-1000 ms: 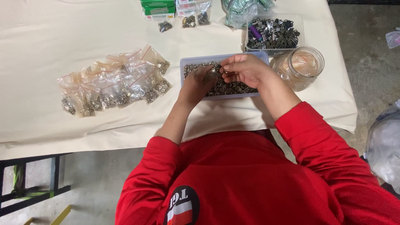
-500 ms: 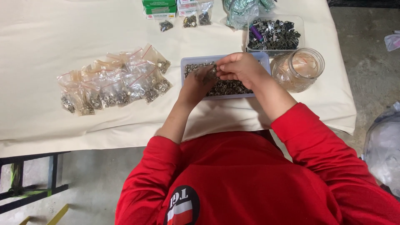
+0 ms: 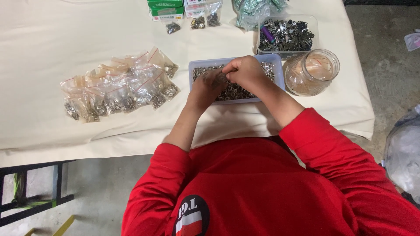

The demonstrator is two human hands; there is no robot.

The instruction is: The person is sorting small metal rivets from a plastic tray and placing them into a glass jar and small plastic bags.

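Observation:
Both hands meet over a shallow pale-blue tray [image 3: 191, 70] filled with small metal snap fasteners [image 3: 238, 91]. My left hand [image 3: 206, 86] is curled over the tray's left half with a few fasteners at its fingertips. My right hand [image 3: 246, 71] presses against it from the right, fingers pinched on a small metal piece where the hands touch. Red sleeves cover both upper arms, and the forearms are bare.
Several small zip bags of metal parts [image 3: 118, 89] lie left of the tray. A glass jar [image 3: 311, 72] stands to its right, with a clear box of metal clips [image 3: 286, 35] behind. Green boxes [image 3: 165, 8] and small bags [image 3: 202, 19] sit at the table's far edge.
The hands stay joined over the tray. Only the fingers and the right wrist have shifted slightly to the left.

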